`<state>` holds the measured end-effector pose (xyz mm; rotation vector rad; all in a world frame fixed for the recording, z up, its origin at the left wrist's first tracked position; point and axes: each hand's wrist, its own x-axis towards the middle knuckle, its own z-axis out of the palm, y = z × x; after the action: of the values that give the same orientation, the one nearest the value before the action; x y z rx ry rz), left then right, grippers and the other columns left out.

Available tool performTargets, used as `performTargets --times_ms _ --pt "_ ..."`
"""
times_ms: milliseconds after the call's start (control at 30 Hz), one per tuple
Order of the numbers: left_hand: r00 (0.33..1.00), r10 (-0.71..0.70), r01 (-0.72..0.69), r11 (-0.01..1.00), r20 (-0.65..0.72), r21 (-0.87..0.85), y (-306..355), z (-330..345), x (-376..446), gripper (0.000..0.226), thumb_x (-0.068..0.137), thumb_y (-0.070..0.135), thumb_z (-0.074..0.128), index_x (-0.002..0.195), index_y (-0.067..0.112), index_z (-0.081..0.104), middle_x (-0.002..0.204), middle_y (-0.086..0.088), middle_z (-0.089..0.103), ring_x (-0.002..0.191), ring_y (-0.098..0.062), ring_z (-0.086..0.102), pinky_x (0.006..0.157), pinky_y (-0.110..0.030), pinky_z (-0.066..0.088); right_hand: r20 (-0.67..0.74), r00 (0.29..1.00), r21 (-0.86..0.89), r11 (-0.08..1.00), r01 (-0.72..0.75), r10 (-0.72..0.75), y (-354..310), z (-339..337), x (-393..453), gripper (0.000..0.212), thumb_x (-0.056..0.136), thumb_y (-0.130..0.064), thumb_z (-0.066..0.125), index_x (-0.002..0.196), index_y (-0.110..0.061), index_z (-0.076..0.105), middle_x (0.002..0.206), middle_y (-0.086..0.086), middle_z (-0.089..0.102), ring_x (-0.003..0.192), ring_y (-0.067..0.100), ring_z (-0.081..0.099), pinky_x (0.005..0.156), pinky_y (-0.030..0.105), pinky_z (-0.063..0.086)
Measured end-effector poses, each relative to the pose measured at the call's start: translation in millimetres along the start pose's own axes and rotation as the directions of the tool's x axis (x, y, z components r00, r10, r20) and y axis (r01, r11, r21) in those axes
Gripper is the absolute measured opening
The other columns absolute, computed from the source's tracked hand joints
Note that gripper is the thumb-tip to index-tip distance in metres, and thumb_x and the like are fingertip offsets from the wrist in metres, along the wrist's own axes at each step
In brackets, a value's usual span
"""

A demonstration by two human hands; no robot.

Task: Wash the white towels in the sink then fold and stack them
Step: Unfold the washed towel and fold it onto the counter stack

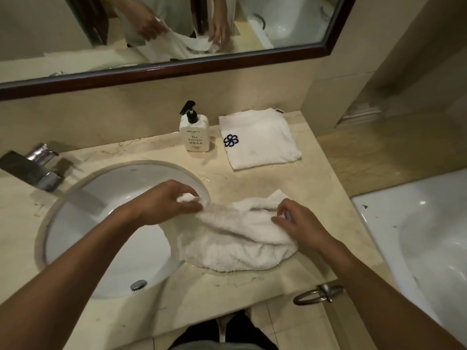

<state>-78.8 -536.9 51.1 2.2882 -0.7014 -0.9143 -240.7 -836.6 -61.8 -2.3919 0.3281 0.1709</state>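
Both forearms reach in over the marble counter (202,294). The left hand (166,205) pinches a bunched corner of the white towel (235,238) over the rim of the sink (121,198). The right hand (300,223) grips the towel's other end between curled fingers. The towel lies rumpled on the counter between them, its long axis running hand to hand, left to right. Beyond the right hand, well apart, lies a folded towel (262,142) with a dark blue emblem; a soap bottle (194,132) stands just left of it.
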Motion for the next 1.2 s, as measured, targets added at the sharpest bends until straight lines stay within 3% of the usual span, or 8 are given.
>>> performTargets --times_ms 167,333,467,633,867,967,1100,1200 --pt "0.999 -0.003 0.003 1.0 -0.039 -0.005 -9.4 6.9 3.5 0.023 0.089 0.054 0.064 0.092 0.033 0.073 0.089 0.014 0.072 0.084 -0.01 0.069 0.082 -0.048 0.057 -0.231 0.972 0.172 0.985 -0.003 0.044 -16.7 -16.0 31.7 0.013 0.1 -0.018 0.06 0.089 -0.013 0.055 0.078 -0.005 0.056 0.069 0.008 0.051 0.063 0.023 0.035" --pt "0.994 -0.004 -0.005 0.997 -0.109 -0.074 -15.2 6.6 8.6 0.015 0.092 0.043 0.065 0.088 0.032 0.074 0.086 0.021 0.07 0.08 -0.003 0.067 0.081 -0.041 0.057 0.002 0.902 0.616 0.71 -0.341 0.432 -1.6 -34.6 63.4 0.016 0.1 -0.02 0.055 0.116 -0.021 0.059 0.111 0.01 0.063 0.085 0.014 0.057 0.067 0.027 0.043" --pt "0.992 -0.022 0.013 0.997 -0.122 -0.076 -19.5 9.8 17.3 0.014 0.091 0.045 0.065 0.088 0.034 0.073 0.087 0.02 0.07 0.083 -0.006 0.067 0.08 -0.039 0.056 0.131 0.94 0.247 0.907 -0.34 0.316 8.3 -27.4 70.3 0.035 0.101 -0.009 0.046 0.135 -0.012 0.055 0.132 0.012 0.059 0.11 0.022 0.058 0.079 0.025 0.043" --pt "0.997 -0.007 -0.001 0.994 -0.083 -0.105 -12.9 14.2 24.5 0.017 0.093 0.037 0.065 0.088 0.024 0.075 0.084 0.013 0.071 0.076 -0.002 0.066 0.072 -0.027 0.054 0.086 0.959 0.018 0.962 -0.272 0.27 10.1 -14.2 71.2 0.049 0.097 -0.021 0.063 0.143 -0.014 0.049 0.126 0.015 0.062 0.108 0.029 0.061 0.078 0.027 0.04" --pt "0.996 -0.026 0.017 0.994 -0.082 -0.112 -17.5 12.8 22.0 0.016 0.093 0.038 0.065 0.088 0.027 0.075 0.084 0.015 0.072 0.077 -0.002 0.067 0.073 -0.028 0.054 0.121 0.948 -0.396 0.89 -0.228 0.296 9.1 -12.1 77.6 0.039 0.093 -0.038 0.065 0.124 -0.021 0.05 0.11 0.01 0.065 0.093 0.03 0.06 0.071 0.033 0.043" --pt "0.996 -0.036 0.027 0.994 -0.077 -0.106 -18.9 13.1 22.1 0.016 0.093 0.039 0.065 0.087 0.027 0.075 0.084 0.014 0.071 0.077 -0.003 0.067 0.073 -0.029 0.055 0.16 0.934 -0.473 0.855 -0.212 0.321 8.7 -12.2 82.9 0.024 0.096 -0.04 0.059 0.111 -0.023 0.053 0.112 0.006 0.06 0.096 0.027 0.058 0.072 0.031 0.039" --pt "0.997 -0.035 0.027 0.994 -0.074 -0.107 -19.0 14.3 22.0 0.016 0.093 0.038 0.065 0.086 0.027 0.074 0.082 0.013 0.071 0.076 -0.004 0.067 0.071 -0.027 0.054 0.289 0.924 -0.595 0.803 -0.033 0.252 12.7 -15.5 87.0 0.026 0.099 -0.039 0.054 0.117 -0.019 0.054 0.122 0.009 0.043 0.117 0.03 0.043 0.08 0.033 0.037" --pt "0.994 -0.036 0.03 0.998 -0.103 -0.058 -23.5 13.8 24.4 0.019 0.093 0.041 0.063 0.09 0.027 0.074 0.085 0.01 0.071 0.079 -0.007 0.066 0.075 -0.032 0.055 0.361 0.917 -0.569 0.819 0.072 0.17 10.5 -20.1 84.9 0.013 0.1 -0.025 0.054 0.108 -0.016 0.051 0.114 0.008 0.049 0.109 0.029 0.048 0.076 0.033 0.036"
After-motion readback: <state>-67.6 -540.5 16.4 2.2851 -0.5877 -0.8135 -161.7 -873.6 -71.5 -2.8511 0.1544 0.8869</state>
